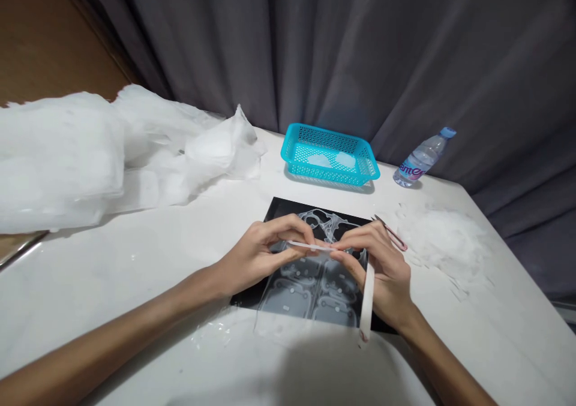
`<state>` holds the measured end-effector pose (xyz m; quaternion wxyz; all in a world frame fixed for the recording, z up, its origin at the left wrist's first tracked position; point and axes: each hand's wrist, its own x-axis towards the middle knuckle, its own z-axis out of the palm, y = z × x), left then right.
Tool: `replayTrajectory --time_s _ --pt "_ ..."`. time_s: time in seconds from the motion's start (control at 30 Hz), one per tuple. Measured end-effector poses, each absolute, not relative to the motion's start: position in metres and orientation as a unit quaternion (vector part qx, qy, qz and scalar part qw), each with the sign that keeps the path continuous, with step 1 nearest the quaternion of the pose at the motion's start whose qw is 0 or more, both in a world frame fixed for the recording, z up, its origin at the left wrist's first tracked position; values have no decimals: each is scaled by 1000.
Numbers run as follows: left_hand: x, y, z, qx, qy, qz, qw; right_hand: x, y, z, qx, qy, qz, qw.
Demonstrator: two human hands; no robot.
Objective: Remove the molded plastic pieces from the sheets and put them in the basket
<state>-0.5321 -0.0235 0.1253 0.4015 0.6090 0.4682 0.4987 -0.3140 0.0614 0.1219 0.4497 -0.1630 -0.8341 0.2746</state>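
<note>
A thin white flat piece (310,247), seen nearly edge-on, is pinched between the fingers of my left hand (270,247) and my right hand (378,265). Both hands are closed on its ends, above a black mat (252,298). A narrow white strip (367,301) with a reddish mark at its lower end hangs below my right hand; its upper part is hidden by the fingers. Clear moulded plastic sheeting (288,304) with rounded compartments lies on the mat under my hands. Beyond my right hand rest small pointed scissors (393,237) with a reddish handle, partly covered.
A blue perforated basket (330,175) holding two white pieces stands at the back. To its right is a water bottle (423,160). White fluffy scraps (445,238) are heaped at right. Bulky white plastic bags (90,160) cover the left side. A grey curtain (324,52) hangs behind.
</note>
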Motion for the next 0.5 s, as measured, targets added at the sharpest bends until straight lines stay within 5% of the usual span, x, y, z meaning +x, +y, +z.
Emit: replayTrajectory --time_s 0.27,0.5 --pt "-524 -23 124 617 487 492 375 -308 69 116 -233 -814 408 341" --pt "-528 -21 128 659 466 515 288 -284 98 120 -287 -895 310 146"
